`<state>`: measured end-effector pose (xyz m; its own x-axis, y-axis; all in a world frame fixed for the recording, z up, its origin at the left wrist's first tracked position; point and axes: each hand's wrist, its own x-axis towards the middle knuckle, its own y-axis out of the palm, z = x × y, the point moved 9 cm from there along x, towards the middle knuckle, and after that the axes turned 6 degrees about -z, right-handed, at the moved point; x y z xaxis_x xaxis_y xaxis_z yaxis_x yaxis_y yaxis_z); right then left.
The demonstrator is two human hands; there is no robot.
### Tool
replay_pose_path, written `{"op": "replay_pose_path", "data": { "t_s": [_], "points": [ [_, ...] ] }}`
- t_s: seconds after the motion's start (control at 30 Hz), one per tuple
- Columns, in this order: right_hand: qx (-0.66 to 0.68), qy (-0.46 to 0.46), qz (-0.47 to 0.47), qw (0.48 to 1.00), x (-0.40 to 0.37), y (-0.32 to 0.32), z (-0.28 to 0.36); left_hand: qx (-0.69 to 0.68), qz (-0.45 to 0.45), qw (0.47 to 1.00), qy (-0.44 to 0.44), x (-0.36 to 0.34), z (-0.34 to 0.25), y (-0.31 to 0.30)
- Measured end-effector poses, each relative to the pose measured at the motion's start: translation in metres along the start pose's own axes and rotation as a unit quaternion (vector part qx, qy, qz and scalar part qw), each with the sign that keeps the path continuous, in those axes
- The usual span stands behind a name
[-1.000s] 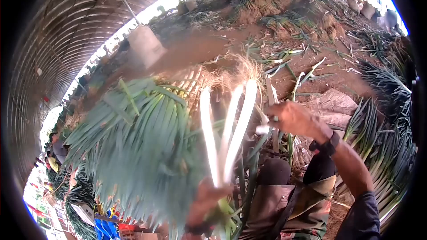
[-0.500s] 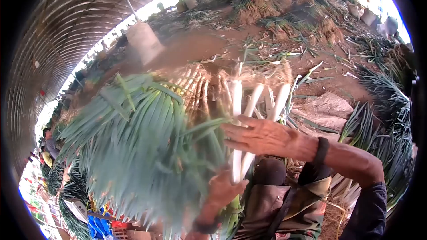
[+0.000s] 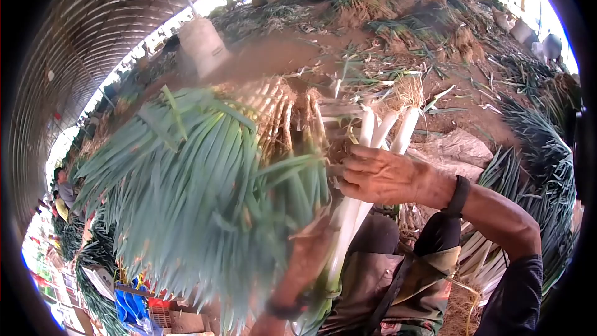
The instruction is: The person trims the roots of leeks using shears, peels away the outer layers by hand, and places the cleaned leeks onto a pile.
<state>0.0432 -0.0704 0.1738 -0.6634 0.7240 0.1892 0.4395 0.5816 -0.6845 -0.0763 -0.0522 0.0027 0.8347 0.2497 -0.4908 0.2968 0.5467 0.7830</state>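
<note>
Several thick white-stalked green onions (image 3: 356, 208) lean upright in front of my lap, their hairy roots at the top. My right hand (image 3: 382, 177) is closed around the middle of their white shafts. Beside the lower part of the stalks, my left hand (image 3: 314, 236) is smeared by motion and its fingers do not show clearly. A big pile of untrimmed green onions (image 3: 211, 199) lies to the left, with its long leaves hanging toward me and its brown roots at the far side.
A pale round-sided container (image 3: 202, 46) stands beyond the pile. A sack (image 3: 457, 152) lies on the soil to the right, near more green onions (image 3: 541, 177). Root-covered heaps (image 3: 373, 6) sit farther back. At far left is another person (image 3: 64, 188), near a blue bag (image 3: 132, 305).
My right hand has gone from outstretched fingers to closing around the white stalks. The stalks' root ends have shifted right, and my left hand has moved up along them.
</note>
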Motion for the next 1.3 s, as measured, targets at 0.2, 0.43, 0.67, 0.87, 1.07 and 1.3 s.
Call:
{"op": "replay_pose_path", "data": {
  "t_s": [0.2,0.43,0.67,0.87,1.07,1.3],
  "points": [
    [-0.071,-0.031,0.095,0.992,-0.011,0.000,-0.012,-0.876,-0.061,-0.020,-0.477,-0.058,-0.019,0.058],
    [0.044,0.070,0.030,0.996,-0.053,-0.023,-0.075,-0.768,0.078,-0.333,-0.542,-0.100,-0.128,0.033],
    [0.146,0.128,0.034,0.980,-0.074,-0.017,-0.102,-0.721,-0.017,-0.441,-0.534,-0.107,-0.046,0.055],
    [0.183,0.163,0.196,0.949,-0.076,0.005,-0.104,-0.826,-0.085,-0.184,-0.526,-0.110,0.047,0.097],
    [0.169,0.152,0.066,0.972,-0.077,-0.017,-0.105,-0.792,-0.098,-0.097,-0.594,-0.104,0.042,0.085],
    [0.175,0.186,0.088,0.963,-0.095,-0.032,-0.132,-0.803,0.007,-0.079,-0.590,-0.113,-0.006,0.070]
  ]
}}
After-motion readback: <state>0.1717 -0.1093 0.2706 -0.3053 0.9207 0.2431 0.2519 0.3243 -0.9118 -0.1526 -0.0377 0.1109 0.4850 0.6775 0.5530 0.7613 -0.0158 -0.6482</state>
